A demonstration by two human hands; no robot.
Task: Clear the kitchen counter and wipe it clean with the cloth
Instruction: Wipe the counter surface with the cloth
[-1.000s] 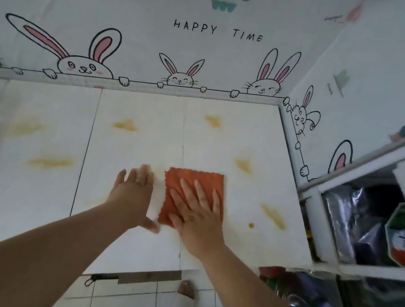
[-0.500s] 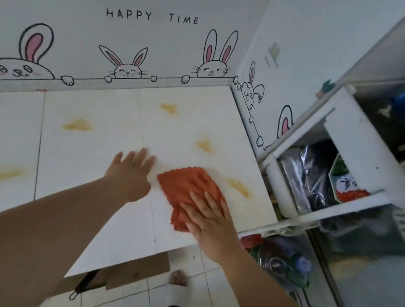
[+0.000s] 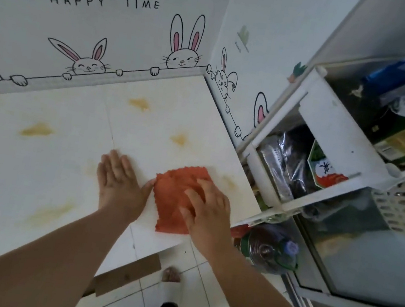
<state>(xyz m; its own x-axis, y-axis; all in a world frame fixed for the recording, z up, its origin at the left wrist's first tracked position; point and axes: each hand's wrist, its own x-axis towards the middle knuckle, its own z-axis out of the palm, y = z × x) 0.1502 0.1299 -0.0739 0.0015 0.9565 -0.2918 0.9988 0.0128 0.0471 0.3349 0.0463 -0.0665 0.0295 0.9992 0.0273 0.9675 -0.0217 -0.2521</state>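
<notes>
Orange cloth (image 3: 180,197): a soft, nubbly square lying flat on the white bench (image 3: 64,159), toward the bench's front right corner, at about 4 o'clock from the middle of the surface.

Handling: it looks light and limp, likely to bunch or fold under a sideways push; a flat palm spread over its middle should drag it evenly, while a pinch at a scalloped corner would suit lifting it.

Right hand (image 3: 207,210): fingers spread and pressed flat on the cloth's right half, palm down, not closed around anything; the forearm runs in from 5 o'clock.

Left hand (image 3: 119,183): open and flat on the bare bench just beside the cloth, at its 9 o'clock; the thumb tip seems to touch the cloth's left edge, though the view is too soft to be sure. It grips nothing and looks like a brace.

Stains (image 3: 38,130): yellowish smears are scattered across the bench, at 9, 11 and 12 o'clock from the cloth, with a faint one at its 2 o'clock.

Progress: no loose items show on the bench, so clearing appears done; the wiping has most of the surface left.

Shelf unit (image 3: 335,136): white, packed with packets, standing against the bench's right edge at 3 o'clock.
</notes>
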